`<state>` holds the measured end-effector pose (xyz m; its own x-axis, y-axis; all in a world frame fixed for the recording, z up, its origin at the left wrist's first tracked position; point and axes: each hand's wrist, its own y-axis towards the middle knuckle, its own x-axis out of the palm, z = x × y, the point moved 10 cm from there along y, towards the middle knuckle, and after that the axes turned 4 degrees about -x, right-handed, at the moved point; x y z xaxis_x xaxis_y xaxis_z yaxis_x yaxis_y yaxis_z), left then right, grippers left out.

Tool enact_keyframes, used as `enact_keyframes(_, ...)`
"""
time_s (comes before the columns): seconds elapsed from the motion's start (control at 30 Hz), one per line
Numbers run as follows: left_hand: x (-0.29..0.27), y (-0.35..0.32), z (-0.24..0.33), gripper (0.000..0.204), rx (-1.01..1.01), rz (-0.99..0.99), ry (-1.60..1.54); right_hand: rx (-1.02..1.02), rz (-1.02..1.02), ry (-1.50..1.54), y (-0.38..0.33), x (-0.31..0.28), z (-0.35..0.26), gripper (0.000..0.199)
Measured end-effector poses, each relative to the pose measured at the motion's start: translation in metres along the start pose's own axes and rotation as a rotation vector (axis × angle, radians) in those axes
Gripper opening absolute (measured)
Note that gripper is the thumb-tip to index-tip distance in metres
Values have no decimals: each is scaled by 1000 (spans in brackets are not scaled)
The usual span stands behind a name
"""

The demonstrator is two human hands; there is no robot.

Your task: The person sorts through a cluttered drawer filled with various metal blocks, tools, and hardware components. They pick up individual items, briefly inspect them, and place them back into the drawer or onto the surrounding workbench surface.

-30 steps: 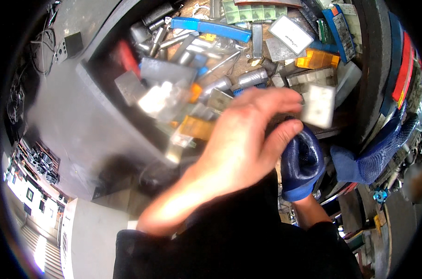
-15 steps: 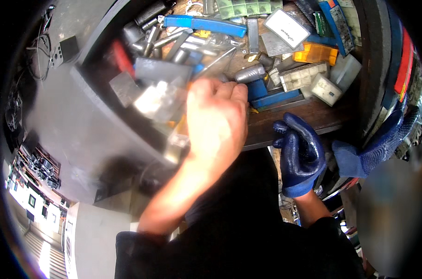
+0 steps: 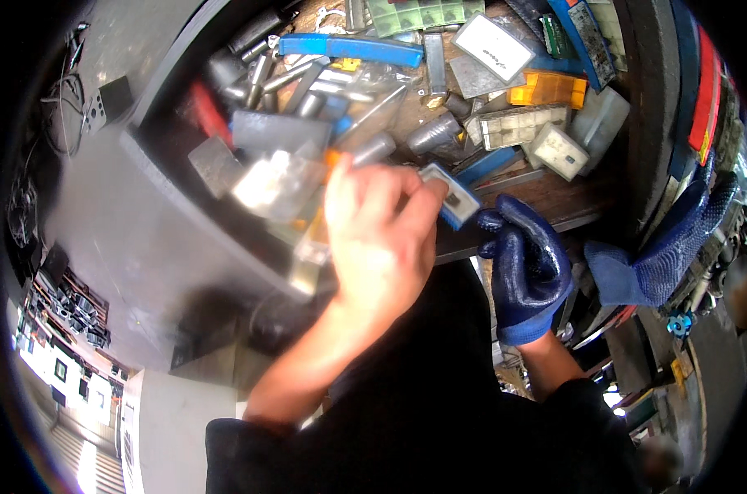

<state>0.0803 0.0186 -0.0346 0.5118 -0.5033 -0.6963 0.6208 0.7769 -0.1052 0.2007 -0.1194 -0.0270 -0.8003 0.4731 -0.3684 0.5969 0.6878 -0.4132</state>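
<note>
My bare left hand (image 3: 382,235) is closed on one end of a small blue box (image 3: 458,200), held tilted above the drawer's front. Its upper face is pale, with a small dark piece showing. My right hand (image 3: 530,267) wears a dark blue coated glove beside the drawer's front edge. Its fingers curl toward the thumb, and I see nothing in them. Left of my left hand lie a blurred clear plastic packet (image 3: 279,185) and a grey flat box (image 3: 279,132). A blue strip-shaped case (image 3: 489,165) lies just beyond the held box.
The wooden-bottomed drawer (image 3: 546,193) holds metal cylinders, a long blue case (image 3: 349,49), a white-lidded box (image 3: 493,48), an orange case (image 3: 548,89) and a green compartment box (image 3: 423,15). A loose blue glove (image 3: 653,263) lies at the right. Grey metal panel (image 3: 135,222) stands left.
The small blue box has been lifted from beside the blue strip-shaped case and tilted, pale face showing, in my left hand. My right hand has barely moved; the view has shifted slightly.
</note>
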Motion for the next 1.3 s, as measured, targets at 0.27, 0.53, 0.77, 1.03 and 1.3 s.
enact_keyframes(0.27, -29, -16, -1, 21, 92, 226, -136, -18, -9, -86, 0, 2, -7, 34)
enact_keyframes(0.53, -29, -14, -5, 23, 125, 243, -163, -47, 9, -72, -2, 2, -11, 33)
enact_keyframes(0.77, -23, 34, 25, 29, 106, 128, -476, -59, 82, -38, -9, -11, 7, 31)
enact_keyframes(1.03, 6, 9, -4, 26, 9, -153, -125, 77, 63, 127, -5, -2, 5, 32)
enact_keyframes(1.3, 45, 12, 16, 22, 28, -308, 52, 26, 86, 79, -4, -5, 5, 29)
